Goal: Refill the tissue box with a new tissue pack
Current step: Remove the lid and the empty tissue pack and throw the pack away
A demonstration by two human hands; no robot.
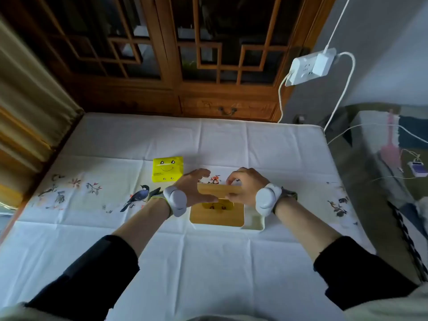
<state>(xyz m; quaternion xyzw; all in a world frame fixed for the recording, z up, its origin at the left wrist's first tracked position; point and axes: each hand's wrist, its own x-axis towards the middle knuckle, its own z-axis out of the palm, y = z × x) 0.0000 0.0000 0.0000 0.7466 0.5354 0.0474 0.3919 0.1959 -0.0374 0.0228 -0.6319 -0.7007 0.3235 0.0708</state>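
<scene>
A white tissue box [253,222] stands at the table's centre. A bamboo surface [196,218] shows on it, and a yellow pack with a face print [217,206] shows in the middle of that surface. Over the box's far side, both hands hold a flat bamboo panel [217,190]. My left hand [193,189] grips its left end, with the thumb underneath and the fingers curled above. My right hand [245,187] pinches its right end. A second yellow tissue pack [168,169] with a smiling face lies on the cloth to the far left of the box.
The table has a white cloth [208,262] printed with birds and flowers. A carved wooden cabinet [185,66] stands behind it. A white power strip [308,68] with cables hangs at the right. Curtains are on the left, and cluttered furniture with cables is on the right.
</scene>
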